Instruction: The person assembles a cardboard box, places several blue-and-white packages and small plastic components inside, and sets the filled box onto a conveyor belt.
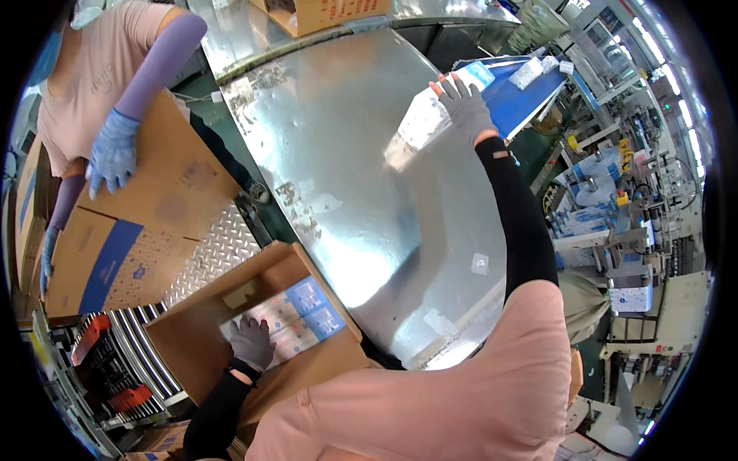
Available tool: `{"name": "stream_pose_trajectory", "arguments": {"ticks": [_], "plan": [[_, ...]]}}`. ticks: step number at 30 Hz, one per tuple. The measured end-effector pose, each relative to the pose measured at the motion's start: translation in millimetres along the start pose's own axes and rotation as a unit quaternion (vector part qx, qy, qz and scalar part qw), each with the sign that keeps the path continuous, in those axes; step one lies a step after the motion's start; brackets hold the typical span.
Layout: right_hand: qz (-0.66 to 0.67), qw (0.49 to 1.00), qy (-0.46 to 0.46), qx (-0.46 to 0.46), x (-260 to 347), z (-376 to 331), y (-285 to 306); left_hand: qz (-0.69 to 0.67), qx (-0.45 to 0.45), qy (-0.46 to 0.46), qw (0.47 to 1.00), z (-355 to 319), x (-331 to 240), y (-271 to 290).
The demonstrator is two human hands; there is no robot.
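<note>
My left hand (252, 343), in a grey glove with bare fingertips, lies with its fingers apart on white, blue and pink wrapped packs (296, 316). These packs lie side by side inside an open cardboard carton (231, 296) at the lower left. My right hand (465, 107), gloved the same way, reaches far out over the metal table (346, 138). Its fingers are spread at the edge of a white wrapped pack (419, 127), which looks smeared by motion. That pack lies by the end of a blue conveyor belt (511, 96).
Opposite on the left, a co-worker in blue gloves handles a large flattened carton (146, 207). A roller conveyor (138, 346) runs beside my carton. More packs (526, 73) lie on the blue belt. Another carton (330, 15) stands at the far side; machinery (607, 200) fills the right.
</note>
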State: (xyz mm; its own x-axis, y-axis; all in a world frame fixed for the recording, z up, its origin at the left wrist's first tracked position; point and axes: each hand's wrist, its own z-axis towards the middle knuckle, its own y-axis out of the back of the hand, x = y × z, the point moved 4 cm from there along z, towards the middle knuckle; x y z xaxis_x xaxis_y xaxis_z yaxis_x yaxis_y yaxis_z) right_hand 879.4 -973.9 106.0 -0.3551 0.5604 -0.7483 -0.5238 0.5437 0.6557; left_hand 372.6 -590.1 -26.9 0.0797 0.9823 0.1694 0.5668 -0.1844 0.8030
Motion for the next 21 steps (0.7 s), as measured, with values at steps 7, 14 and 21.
{"name": "stream_pose_trajectory", "arguments": {"ticks": [7,14,21], "plan": [[0.212,0.976,-0.045,0.028,89,117,1,-0.027,0.127,0.027,0.991,2,24,-33],[0.405,0.9,-0.108,0.122,98,11,38,0.007,0.031,-0.008,0.999,4,33,-40],[0.502,0.773,-0.344,0.181,91,-170,50,-0.04,0.07,-0.06,0.995,-20,-8,10]]}}
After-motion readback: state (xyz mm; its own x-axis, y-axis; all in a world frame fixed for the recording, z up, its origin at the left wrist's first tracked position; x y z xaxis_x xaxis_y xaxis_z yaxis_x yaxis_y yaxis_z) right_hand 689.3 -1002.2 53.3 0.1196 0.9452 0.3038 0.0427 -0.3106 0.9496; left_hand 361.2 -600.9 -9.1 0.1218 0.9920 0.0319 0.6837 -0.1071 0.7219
